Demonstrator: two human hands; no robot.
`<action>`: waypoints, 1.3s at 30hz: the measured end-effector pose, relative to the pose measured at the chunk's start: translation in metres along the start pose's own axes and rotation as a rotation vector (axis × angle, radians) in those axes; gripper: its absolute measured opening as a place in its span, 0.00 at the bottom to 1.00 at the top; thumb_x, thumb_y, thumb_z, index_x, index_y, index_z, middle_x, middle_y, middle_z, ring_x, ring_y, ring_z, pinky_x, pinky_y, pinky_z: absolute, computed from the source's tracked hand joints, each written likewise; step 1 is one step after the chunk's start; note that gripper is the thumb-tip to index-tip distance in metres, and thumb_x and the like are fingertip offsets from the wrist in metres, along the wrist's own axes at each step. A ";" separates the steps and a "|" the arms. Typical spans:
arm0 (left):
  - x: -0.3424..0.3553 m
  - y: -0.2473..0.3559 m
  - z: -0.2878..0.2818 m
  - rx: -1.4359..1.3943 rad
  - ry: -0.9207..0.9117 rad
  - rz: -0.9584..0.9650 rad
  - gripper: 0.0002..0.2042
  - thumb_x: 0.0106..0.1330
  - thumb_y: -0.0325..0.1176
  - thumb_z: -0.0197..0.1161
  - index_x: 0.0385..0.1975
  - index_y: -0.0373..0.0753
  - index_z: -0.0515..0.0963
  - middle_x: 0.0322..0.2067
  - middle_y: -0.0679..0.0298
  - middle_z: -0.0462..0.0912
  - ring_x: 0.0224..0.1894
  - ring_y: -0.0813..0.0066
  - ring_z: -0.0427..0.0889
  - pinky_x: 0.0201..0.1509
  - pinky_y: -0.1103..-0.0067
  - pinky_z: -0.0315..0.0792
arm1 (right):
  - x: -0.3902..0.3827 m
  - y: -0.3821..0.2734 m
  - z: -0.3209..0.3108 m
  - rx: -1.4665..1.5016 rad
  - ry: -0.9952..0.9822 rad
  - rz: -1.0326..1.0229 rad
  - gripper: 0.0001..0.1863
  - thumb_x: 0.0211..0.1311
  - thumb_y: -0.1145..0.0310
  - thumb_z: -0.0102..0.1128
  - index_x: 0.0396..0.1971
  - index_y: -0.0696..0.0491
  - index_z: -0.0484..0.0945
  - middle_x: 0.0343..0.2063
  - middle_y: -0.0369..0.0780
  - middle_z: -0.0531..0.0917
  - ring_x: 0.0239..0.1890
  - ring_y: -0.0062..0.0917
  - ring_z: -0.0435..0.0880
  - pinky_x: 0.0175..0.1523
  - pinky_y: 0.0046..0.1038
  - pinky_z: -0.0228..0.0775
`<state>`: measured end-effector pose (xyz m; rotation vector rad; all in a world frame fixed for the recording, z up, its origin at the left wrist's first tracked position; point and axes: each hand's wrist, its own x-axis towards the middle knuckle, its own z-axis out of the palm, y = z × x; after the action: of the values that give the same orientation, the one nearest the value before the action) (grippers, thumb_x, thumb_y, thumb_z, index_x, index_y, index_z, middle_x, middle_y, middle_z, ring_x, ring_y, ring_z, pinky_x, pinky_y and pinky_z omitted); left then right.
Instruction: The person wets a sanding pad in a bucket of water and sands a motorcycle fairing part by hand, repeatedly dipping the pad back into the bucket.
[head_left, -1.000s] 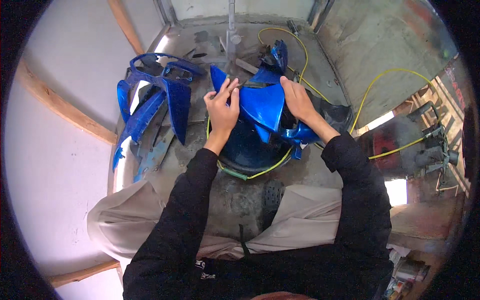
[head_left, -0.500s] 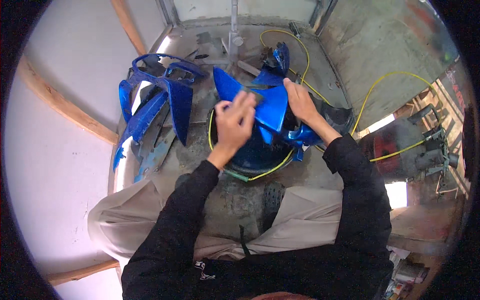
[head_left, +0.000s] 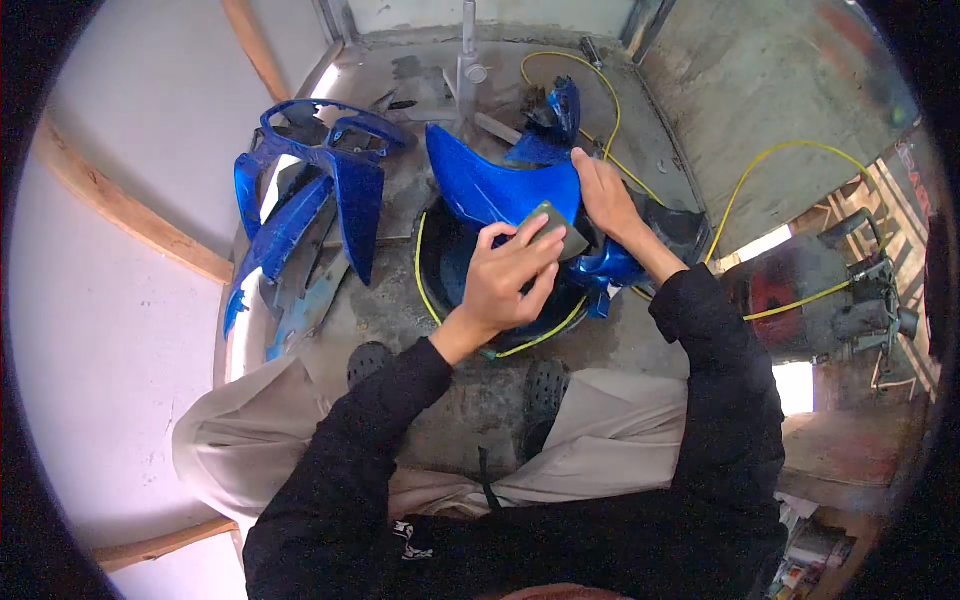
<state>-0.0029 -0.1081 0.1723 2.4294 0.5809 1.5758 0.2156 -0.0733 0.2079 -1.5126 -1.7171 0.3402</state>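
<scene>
A glossy blue curved plastic panel (head_left: 490,185), like a piece of motorbike fairing, is held over a round black tub (head_left: 447,265). My right hand (head_left: 606,200) grips its right end, thumb on top. My left hand (head_left: 508,285) is closed on a grey-green piece of sandpaper (head_left: 563,232), pressed against the panel's lower right part. Below my right wrist lies another glossy blue part (head_left: 608,266), partly hidden. Whether it joins the held panel, I cannot tell.
More blue fairing pieces (head_left: 357,205) lie at the left by the white wall. A broken blue and black part (head_left: 556,125) lies beyond the tub. A yellow hose (head_left: 616,105) winds across the floor and round the tub. At right stands a dark red tank (head_left: 785,300).
My left hand has moved right and slightly down with the sandpaper along the panel. The panel has tilted, showing more of its curved face. My right hand keeps its grip.
</scene>
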 end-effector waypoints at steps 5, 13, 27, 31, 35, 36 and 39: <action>0.006 -0.078 -0.008 0.188 0.183 -0.377 0.10 0.69 0.31 0.61 0.45 0.40 0.86 0.51 0.63 0.87 0.61 0.66 0.81 0.58 0.67 0.63 | -0.003 -0.006 0.005 -0.036 0.015 -0.058 0.31 0.79 0.49 0.36 0.30 0.65 0.71 0.28 0.57 0.77 0.35 0.51 0.75 0.45 0.45 0.62; -0.001 -0.003 -0.005 -0.037 -0.030 0.025 0.09 0.64 0.29 0.64 0.43 0.40 0.86 0.49 0.64 0.88 0.58 0.67 0.83 0.55 0.67 0.67 | -0.003 0.011 0.001 -0.030 -0.003 -0.012 0.26 0.80 0.53 0.37 0.37 0.64 0.72 0.34 0.57 0.78 0.40 0.52 0.75 0.46 0.45 0.63; 0.004 -0.071 -0.010 0.135 0.069 -0.122 0.10 0.67 0.31 0.62 0.45 0.42 0.87 0.50 0.64 0.88 0.56 0.69 0.85 0.57 0.68 0.67 | -0.001 0.000 0.005 0.010 -0.011 0.055 0.30 0.79 0.52 0.39 0.27 0.66 0.73 0.27 0.60 0.78 0.34 0.55 0.78 0.40 0.48 0.64; 0.008 -0.093 0.000 0.263 0.182 -0.265 0.10 0.68 0.32 0.62 0.45 0.39 0.86 0.50 0.61 0.87 0.55 0.65 0.85 0.56 0.68 0.67 | 0.001 0.003 0.005 -0.024 0.003 0.105 0.31 0.79 0.52 0.39 0.27 0.66 0.74 0.27 0.60 0.78 0.34 0.55 0.78 0.41 0.47 0.64; 0.002 -0.001 0.002 -0.125 -0.054 0.072 0.12 0.61 0.29 0.67 0.44 0.41 0.85 0.49 0.64 0.88 0.59 0.66 0.83 0.55 0.68 0.69 | 0.000 -0.003 -0.010 0.043 -0.057 0.180 0.31 0.78 0.52 0.39 0.27 0.66 0.74 0.27 0.60 0.78 0.34 0.56 0.78 0.41 0.47 0.65; 0.006 -0.003 -0.001 -0.119 -0.088 0.112 0.12 0.61 0.29 0.65 0.44 0.40 0.86 0.50 0.63 0.88 0.57 0.66 0.84 0.57 0.68 0.69 | 0.000 0.000 -0.009 0.025 -0.010 0.138 0.31 0.78 0.52 0.39 0.27 0.66 0.74 0.27 0.59 0.79 0.34 0.55 0.78 0.41 0.47 0.65; 0.011 -0.070 -0.011 0.087 0.006 -0.204 0.12 0.67 0.33 0.62 0.48 0.42 0.85 0.51 0.61 0.87 0.56 0.70 0.84 0.58 0.69 0.65 | 0.000 0.001 0.000 0.003 0.018 0.066 0.30 0.78 0.52 0.39 0.27 0.66 0.74 0.27 0.59 0.79 0.34 0.55 0.78 0.42 0.46 0.65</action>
<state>-0.0244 -0.0405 0.1607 2.3389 0.8853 1.5044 0.2165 -0.0725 0.2072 -1.5687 -1.6550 0.3624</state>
